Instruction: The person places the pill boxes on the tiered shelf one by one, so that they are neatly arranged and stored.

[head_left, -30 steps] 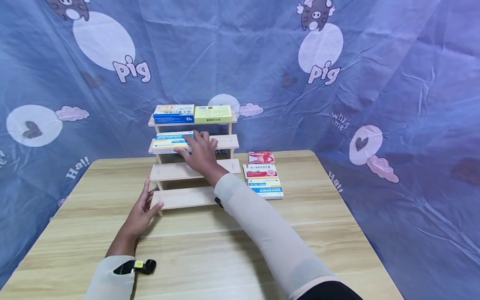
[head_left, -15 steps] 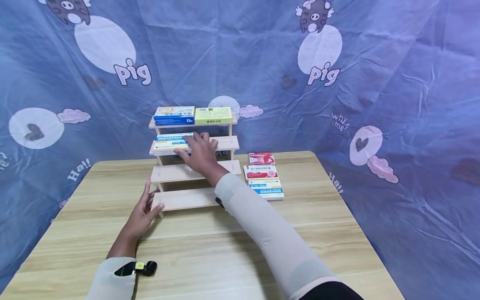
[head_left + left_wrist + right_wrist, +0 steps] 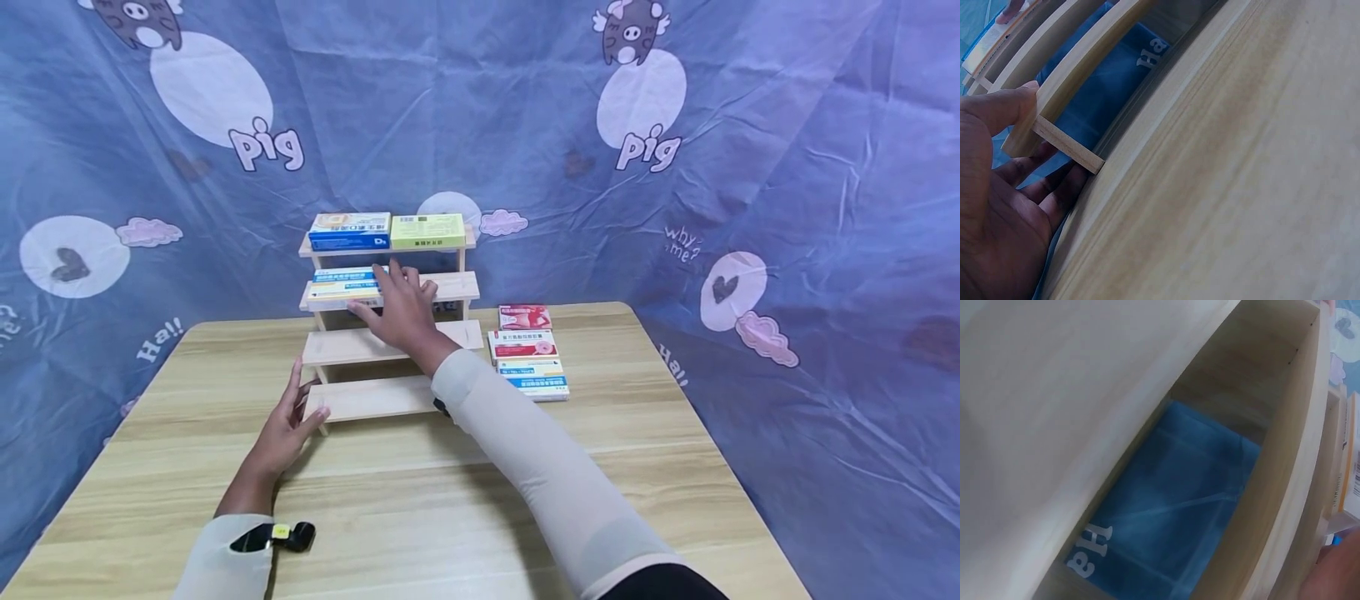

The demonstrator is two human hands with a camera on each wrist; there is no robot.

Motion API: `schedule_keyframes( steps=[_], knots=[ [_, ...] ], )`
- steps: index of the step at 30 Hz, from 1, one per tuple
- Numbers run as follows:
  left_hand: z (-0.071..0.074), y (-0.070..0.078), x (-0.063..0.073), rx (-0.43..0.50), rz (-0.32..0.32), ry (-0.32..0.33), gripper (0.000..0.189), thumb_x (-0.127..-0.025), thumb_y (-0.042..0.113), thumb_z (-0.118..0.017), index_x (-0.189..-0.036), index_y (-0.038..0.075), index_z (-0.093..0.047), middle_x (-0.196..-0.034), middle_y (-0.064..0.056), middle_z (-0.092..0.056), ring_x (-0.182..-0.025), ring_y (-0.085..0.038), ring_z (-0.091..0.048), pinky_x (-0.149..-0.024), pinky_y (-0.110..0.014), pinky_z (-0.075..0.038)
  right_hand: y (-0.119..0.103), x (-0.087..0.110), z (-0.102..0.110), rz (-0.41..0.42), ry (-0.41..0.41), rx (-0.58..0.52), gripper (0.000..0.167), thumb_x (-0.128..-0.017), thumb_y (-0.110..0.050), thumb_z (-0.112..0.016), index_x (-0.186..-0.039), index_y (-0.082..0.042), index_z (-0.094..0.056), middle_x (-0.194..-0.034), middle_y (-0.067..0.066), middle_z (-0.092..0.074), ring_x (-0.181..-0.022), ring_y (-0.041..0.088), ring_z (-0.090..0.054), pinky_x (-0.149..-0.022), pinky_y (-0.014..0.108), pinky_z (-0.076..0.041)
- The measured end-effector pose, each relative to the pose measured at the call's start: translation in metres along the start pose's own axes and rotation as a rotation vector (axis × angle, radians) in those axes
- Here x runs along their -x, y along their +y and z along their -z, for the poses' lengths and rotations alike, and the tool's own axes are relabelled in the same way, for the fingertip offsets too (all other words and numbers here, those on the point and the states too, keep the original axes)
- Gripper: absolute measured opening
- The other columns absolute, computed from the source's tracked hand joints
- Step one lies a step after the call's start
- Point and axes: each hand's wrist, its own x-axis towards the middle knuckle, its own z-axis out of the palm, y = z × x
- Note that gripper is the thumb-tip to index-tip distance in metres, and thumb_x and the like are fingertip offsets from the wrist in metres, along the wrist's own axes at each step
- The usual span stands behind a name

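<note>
In the head view my right hand (image 3: pixel 405 310) holds a blue-and-white medicine box (image 3: pixel 341 283) on the left part of the stand's second shelf from the top. Its thumb lies at the front edge and the fingers reach over the top. Only a bit of that hand (image 3: pixel 1338 569) shows in the right wrist view, beside the box's end (image 3: pixel 1352 481). My left hand (image 3: pixel 279 433) grips the left end of the tiered wooden stand (image 3: pixel 375 398) at its lowest shelf. The left wrist view shows the thumb (image 3: pixel 1013 106) on the shelf and the other fingers behind the leg.
A blue vitamin box (image 3: pixel 348 233) and a light green box (image 3: pixel 427 232) fill the top shelf. Right of the stand, a red box (image 3: pixel 524 317), a red-and-white box (image 3: pixel 522 344) and a blue-and-white box (image 3: pixel 534 383) lie on the wood-grain table (image 3: pixel 637 467). A blue cloth (image 3: pixel 540 100) hangs behind.
The head view has tilted slightly. My right index finger has shifted a little on the medicine box; the left hand stays at the stand's end.
</note>
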Motion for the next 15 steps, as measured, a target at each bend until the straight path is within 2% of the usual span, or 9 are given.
schedule_keyframes(
  steps=[3, 5, 15],
  knots=[
    [-0.001, -0.001, 0.0, 0.004, -0.009, 0.0, 0.103, -0.112, 0.019, -0.065, -0.172, 0.046, 0.013, -0.175, -0.034, -0.028, -0.164, -0.056, -0.021, -0.119, 0.001, -0.021, 0.0, 0.003, 0.0, 0.013, 0.024, -0.034, 0.089, -0.103, -0.075, -0.057, -0.172, -0.023, -0.036, -0.18, 0.012, -0.033, -0.161, 0.032, -0.038, -0.117, 0.067, -0.036],
    [-0.001, -0.001, 0.0, 0.005, -0.012, 0.003, 0.102, -0.112, 0.019, -0.065, -0.172, 0.046, 0.012, -0.175, -0.034, -0.029, -0.164, -0.055, -0.022, -0.113, 0.005, -0.022, 0.0, 0.006, 0.001, 0.018, 0.033, -0.061, 0.089, -0.103, -0.074, -0.057, -0.172, -0.022, -0.037, -0.181, 0.013, -0.031, -0.162, 0.034, -0.036, -0.119, 0.07, -0.034],
    [-0.002, -0.002, 0.0, -0.004, -0.008, 0.005, 0.102, -0.112, 0.021, -0.065, -0.172, 0.046, 0.013, -0.176, -0.033, -0.027, -0.164, -0.055, -0.018, -0.114, 0.005, -0.019, 0.009, 0.024, 0.008, 0.002, 0.069, -0.176, 0.08, -0.104, -0.065, -0.065, -0.168, -0.021, -0.044, -0.182, 0.011, -0.028, -0.163, 0.034, -0.033, -0.121, 0.074, -0.029]
  ],
)
